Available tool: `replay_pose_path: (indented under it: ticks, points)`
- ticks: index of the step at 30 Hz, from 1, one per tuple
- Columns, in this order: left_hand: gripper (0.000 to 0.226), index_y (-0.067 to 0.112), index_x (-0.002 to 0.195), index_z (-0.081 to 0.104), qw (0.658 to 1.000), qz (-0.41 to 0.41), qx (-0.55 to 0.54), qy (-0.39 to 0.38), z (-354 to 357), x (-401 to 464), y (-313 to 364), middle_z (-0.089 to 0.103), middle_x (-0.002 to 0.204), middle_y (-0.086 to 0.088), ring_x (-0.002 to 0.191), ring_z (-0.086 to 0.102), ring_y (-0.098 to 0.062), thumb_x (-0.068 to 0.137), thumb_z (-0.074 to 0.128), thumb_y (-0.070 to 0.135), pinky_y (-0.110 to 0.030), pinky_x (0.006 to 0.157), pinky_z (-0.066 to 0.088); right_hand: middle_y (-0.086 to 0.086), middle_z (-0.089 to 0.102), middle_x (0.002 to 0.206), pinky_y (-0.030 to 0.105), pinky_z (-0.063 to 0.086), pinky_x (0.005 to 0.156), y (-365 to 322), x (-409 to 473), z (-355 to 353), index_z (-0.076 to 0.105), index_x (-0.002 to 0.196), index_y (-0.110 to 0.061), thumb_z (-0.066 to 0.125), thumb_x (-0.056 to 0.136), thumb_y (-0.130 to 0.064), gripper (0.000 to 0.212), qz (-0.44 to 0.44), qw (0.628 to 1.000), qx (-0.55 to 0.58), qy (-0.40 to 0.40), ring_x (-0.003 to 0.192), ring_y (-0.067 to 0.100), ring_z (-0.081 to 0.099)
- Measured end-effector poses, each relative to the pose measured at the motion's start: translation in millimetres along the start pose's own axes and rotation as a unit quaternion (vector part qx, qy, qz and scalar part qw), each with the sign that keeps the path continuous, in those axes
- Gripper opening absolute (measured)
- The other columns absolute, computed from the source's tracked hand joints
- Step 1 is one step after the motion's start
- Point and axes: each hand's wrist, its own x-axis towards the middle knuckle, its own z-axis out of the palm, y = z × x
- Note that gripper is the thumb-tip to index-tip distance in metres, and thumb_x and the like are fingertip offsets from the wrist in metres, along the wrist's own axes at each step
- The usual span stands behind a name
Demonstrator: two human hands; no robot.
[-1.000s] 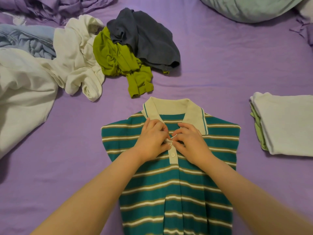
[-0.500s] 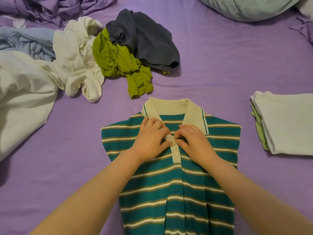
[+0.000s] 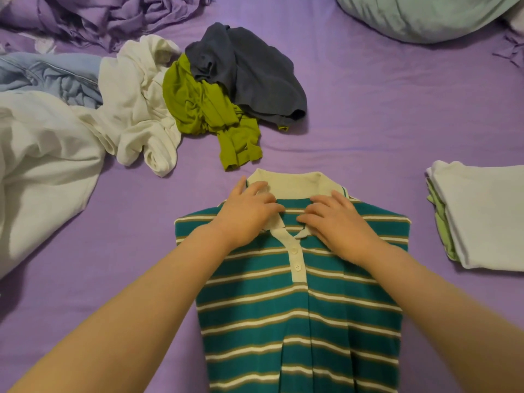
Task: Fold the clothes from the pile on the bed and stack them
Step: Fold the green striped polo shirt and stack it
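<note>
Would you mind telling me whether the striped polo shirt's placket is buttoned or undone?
Partly buttoned: on the striped polo shirt, two white buttons sit fastened on the placket, while it gapes open above them, between both hands.

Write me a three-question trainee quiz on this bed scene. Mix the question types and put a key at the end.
1. True or false: both hands rest on the striped polo.
2. What lies nearest beyond the polo's collar? A) grey garment B) green garment C) pillow
3. On which side of the polo is the folded stack?

Key
1. True: the left hand and right hand lie with straight fingers by the collar.
2. B
3. The person's right.
</note>
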Motion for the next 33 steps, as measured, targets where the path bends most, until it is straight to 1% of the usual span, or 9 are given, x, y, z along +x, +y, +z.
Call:
replay_pose_path:
  ticks: [5, 11, 15, 19, 23, 26, 28, 30, 33]
  points:
    - [0.025, 0.026, 0.114, 0.065, 0.992, -0.043, 0.013, 0.115, 1.7, 3.5, -1.5, 0.057, 0.104, 0.002, 0.106, 0.042, -0.023, 0.091, 0.059, 0.029, -0.036, 0.100, 0.024, -0.008, 0.059, 0.106, 0.034, 0.016, 0.109, 3.0, 10.6, -10.6, 0.064, 0.109, -0.029, 0.049, 0.095, -0.038, 0.023, 0.023, 0.999, -0.008, 0.046, 0.112, 0.016, 0.044]
    - [0.050, 0.026, 0.135, 0.048, 0.972, -0.190, -0.062, 0.125, 11.5, -7.9, 24.5, 0.033, 0.150, -0.009, 0.142, 0.019, -0.032, 0.089, 0.059, 0.042, -0.055, 0.117, 0.007, 0.000, 0.048, 0.138, 0.041, 0.014, 0.117, -10.2, 0.5, -1.3, 0.054, 0.130, -0.020, 0.053, 0.094, -0.026, 0.036, 0.113, 0.987, 0.062, 0.097, 0.137, 0.022, 0.030]
    - [0.051, 0.022, 0.136, 0.050, 0.951, -0.269, -0.050, 0.144, 18.3, -45.4, 21.4, 0.043, 0.146, -0.011, 0.140, 0.028, -0.036, 0.089, 0.057, 0.042, -0.060, 0.113, 0.008, 0.014, 0.052, 0.135, 0.048, 0.029, 0.109, 19.8, -50.8, 6.6, 0.055, 0.129, -0.010, 0.059, 0.090, -0.013, 0.040, 0.257, 0.949, 0.094, 0.154, 0.130, 0.035, 0.042]
    - [0.052, 0.015, 0.142, 0.043, 0.916, -0.361, -0.135, 0.114, 24.6, -76.7, -4.7, 0.039, 0.148, -0.014, 0.139, 0.028, -0.035, 0.096, 0.046, 0.039, -0.054, 0.114, 0.016, 0.014, 0.039, 0.146, 0.045, 0.028, 0.112, 47.5, -82.9, 11.8, 0.040, 0.141, -0.009, 0.057, 0.093, -0.021, 0.053, 0.278, 0.948, 0.141, 0.069, 0.134, 0.032, 0.035]
    - [0.039, 0.009, 0.134, 0.052, 0.900, -0.362, -0.207, 0.124, 27.5, -88.8, -19.7, 0.054, 0.126, -0.018, 0.118, 0.043, -0.034, 0.096, 0.052, 0.021, -0.042, 0.101, 0.034, 0.019, 0.046, 0.136, 0.040, 0.032, 0.102, 58.1, -78.2, 11.9, 0.041, 0.142, -0.013, 0.053, 0.096, -0.019, 0.048, 0.279, 0.947, 0.136, 0.078, 0.123, 0.036, 0.041]
    - [0.026, 0.009, 0.115, 0.064, 0.914, -0.332, -0.162, 0.167, 22.7, -82.0, -15.4, 0.060, 0.104, -0.015, 0.099, 0.048, -0.034, 0.090, 0.062, 0.011, -0.042, 0.082, 0.041, 0.020, 0.056, 0.108, 0.034, 0.036, 0.081, 57.1, -71.9, 8.3, 0.055, 0.131, -0.015, 0.058, 0.091, -0.009, 0.041, 0.258, 0.948, 0.125, 0.141, 0.101, 0.036, 0.048]
    - [0.021, 0.010, 0.108, 0.066, 0.909, -0.344, -0.125, 0.198, 18.3, -71.1, -14.1, 0.061, 0.100, -0.014, 0.096, 0.050, -0.036, 0.087, 0.065, 0.009, -0.044, 0.078, 0.040, 0.019, 0.056, 0.106, 0.036, 0.039, 0.079, 57.2, -67.1, 2.4, 0.058, 0.128, -0.015, 0.058, 0.090, -0.008, 0.039, 0.259, 0.944, 0.110, 0.170, 0.099, 0.035, 0.048]
    - [0.025, 0.011, 0.110, 0.065, 0.909, -0.364, -0.085, 0.182, 17.6, -61.7, -13.1, 0.059, 0.108, -0.015, 0.105, 0.048, -0.038, 0.085, 0.067, 0.010, -0.050, 0.090, 0.038, 0.021, 0.054, 0.121, 0.042, 0.041, 0.088, 59.3, -62.6, 0.7, 0.054, 0.131, -0.014, 0.060, 0.089, -0.011, 0.042, 0.265, 0.950, 0.073, 0.149, 0.109, 0.037, 0.047]
    - [0.046, 0.010, 0.122, 0.059, 0.915, -0.367, -0.030, 0.165, 20.5, -59.1, -0.9, 0.047, 0.133, -0.022, 0.131, 0.034, -0.043, 0.078, 0.067, 0.001, -0.059, 0.113, 0.009, 0.026, 0.038, 0.144, 0.052, 0.033, 0.105, 50.2, -66.3, 4.9, 0.047, 0.138, -0.009, 0.066, 0.085, -0.012, 0.056, 0.246, 0.962, 0.010, 0.120, 0.131, 0.044, 0.036]
